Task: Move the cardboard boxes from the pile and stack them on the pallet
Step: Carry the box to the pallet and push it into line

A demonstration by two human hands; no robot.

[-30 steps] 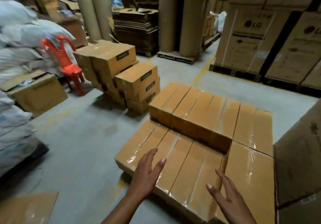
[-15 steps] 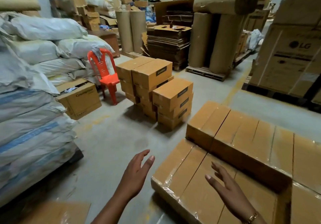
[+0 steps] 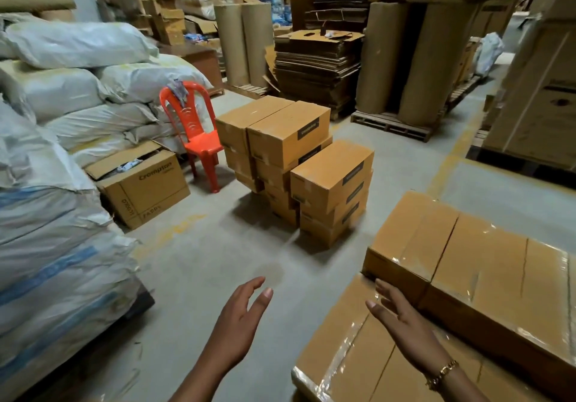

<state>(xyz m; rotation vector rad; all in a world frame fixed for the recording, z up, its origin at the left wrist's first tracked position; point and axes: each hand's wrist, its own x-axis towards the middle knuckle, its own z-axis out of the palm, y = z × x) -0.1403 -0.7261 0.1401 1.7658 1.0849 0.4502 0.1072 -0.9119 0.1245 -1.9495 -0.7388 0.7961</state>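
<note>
Head view: box pile (image 3: 296, 164) stood on floor (image 3: 202, 261) ahead, beside red chair (image 3: 196, 133). Nothing held by left hand (image 3: 240, 323) or right hand (image 3: 402, 317); fingers apart. Boxes judged stiff, moderately heavy; best gripped low at opposite ends.

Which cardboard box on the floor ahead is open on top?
The box printed Crompton, left of the red chair: its top flaps stand open with contents showing, while the boxes in the pile are all closed.
</note>
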